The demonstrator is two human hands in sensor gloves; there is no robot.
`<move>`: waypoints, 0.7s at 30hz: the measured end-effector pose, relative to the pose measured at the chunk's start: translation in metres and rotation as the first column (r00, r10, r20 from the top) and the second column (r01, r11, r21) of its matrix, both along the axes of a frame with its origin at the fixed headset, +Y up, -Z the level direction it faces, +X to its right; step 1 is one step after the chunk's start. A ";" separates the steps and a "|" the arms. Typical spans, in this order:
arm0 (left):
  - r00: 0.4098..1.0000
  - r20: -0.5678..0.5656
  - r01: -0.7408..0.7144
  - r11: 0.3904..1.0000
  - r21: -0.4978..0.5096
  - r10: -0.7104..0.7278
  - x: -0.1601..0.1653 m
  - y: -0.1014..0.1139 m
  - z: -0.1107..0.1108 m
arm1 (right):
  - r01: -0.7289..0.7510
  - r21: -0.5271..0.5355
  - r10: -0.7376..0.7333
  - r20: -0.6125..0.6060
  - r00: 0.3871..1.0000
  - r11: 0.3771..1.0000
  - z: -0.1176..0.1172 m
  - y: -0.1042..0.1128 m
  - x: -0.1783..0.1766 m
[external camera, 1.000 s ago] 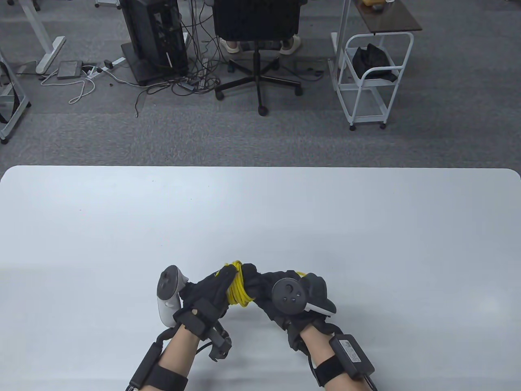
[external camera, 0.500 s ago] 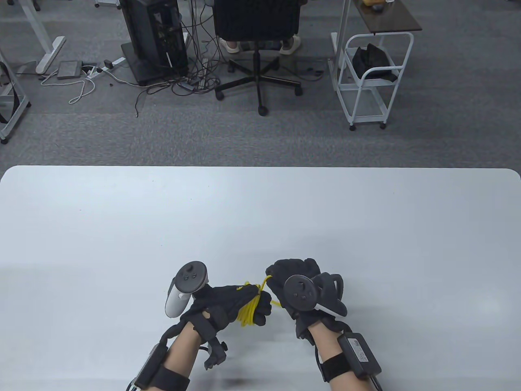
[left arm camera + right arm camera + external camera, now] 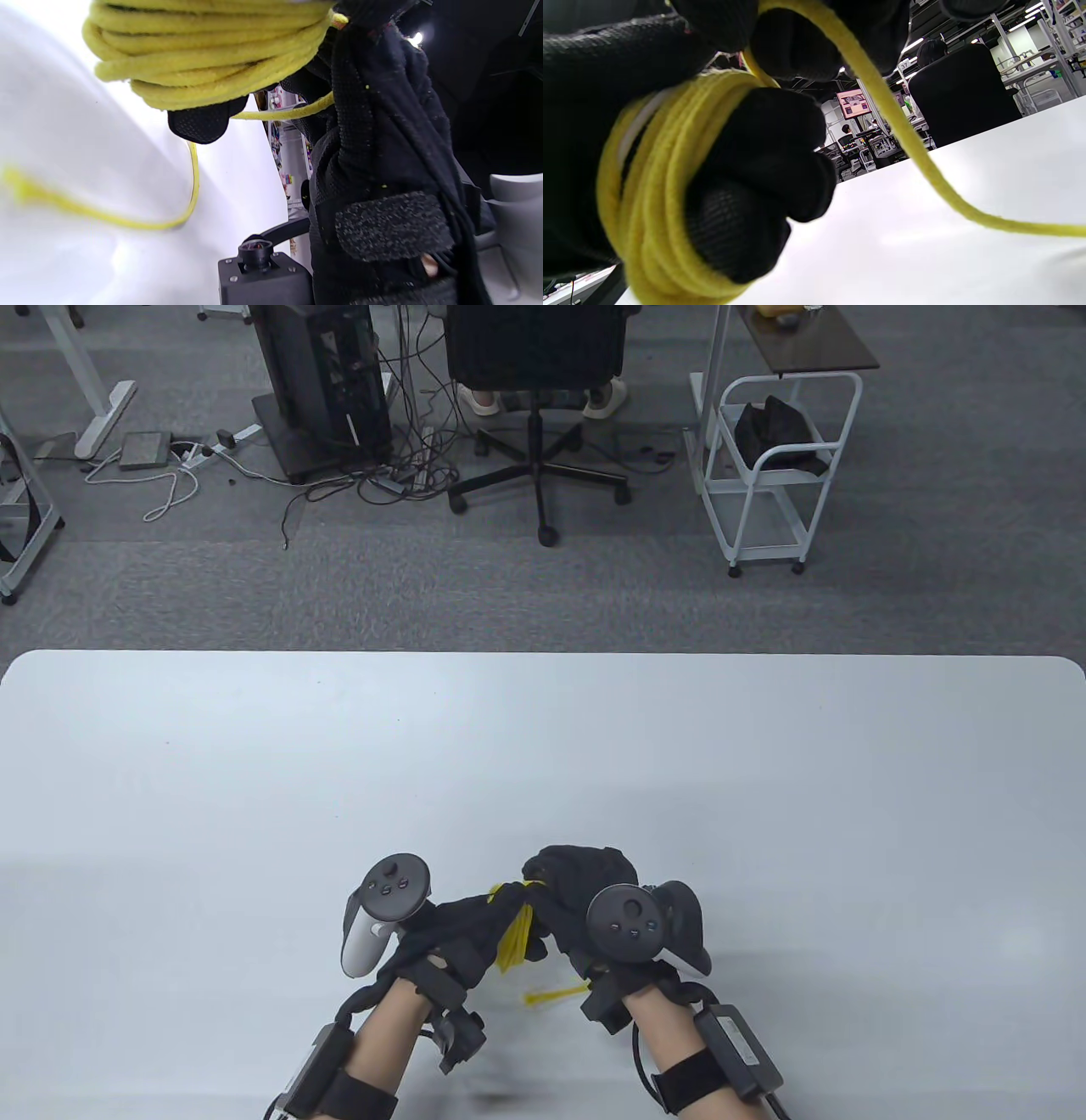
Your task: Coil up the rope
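Observation:
A yellow rope (image 3: 515,943) is wound in several loops around the fingers of my left hand (image 3: 475,929), near the table's front edge. The loops show close up in the left wrist view (image 3: 203,55) and in the right wrist view (image 3: 657,182). My right hand (image 3: 577,882) sits against the left hand's fingertips and pinches the free strand (image 3: 882,101) above the coil. The loose tail (image 3: 551,994) trails onto the table between my wrists, blurred.
The white table (image 3: 543,746) spreads wide ahead and to both sides. Beyond its far edge stand an office chair (image 3: 534,356), a computer tower (image 3: 322,381) and a white cart (image 3: 772,466) on the carpet.
My right hand has swung around the left hand and come back close against it, carrying the strand over the coil. The loose tail now lies lower, between my wrists.

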State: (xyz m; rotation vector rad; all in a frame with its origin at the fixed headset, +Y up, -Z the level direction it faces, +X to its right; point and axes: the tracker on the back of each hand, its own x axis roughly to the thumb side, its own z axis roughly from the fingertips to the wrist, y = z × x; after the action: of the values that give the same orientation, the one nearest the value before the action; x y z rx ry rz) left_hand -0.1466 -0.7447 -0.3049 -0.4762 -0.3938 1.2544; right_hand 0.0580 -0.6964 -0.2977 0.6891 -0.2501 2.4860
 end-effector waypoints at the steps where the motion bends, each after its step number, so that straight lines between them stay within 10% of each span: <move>1: 1.000 -0.006 -0.002 1.000 0.000 0.002 0.000 0.000 0.000 | -0.006 0.009 0.006 0.000 1.000 1.000 0.001 0.000 0.000; 21: 0.975 -0.159 -0.161 0.986 -0.032 0.154 -0.013 -0.001 -0.002 | -0.028 0.024 0.030 -0.095 0.995 0.999 0.009 -0.001 -0.012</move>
State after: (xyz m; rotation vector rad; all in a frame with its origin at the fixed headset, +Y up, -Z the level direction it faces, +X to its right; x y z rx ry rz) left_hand -0.1593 -0.7456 -0.3072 -0.3865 -0.2754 1.4469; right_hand 0.0459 -0.6971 -0.2891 0.8235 -0.2342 2.4731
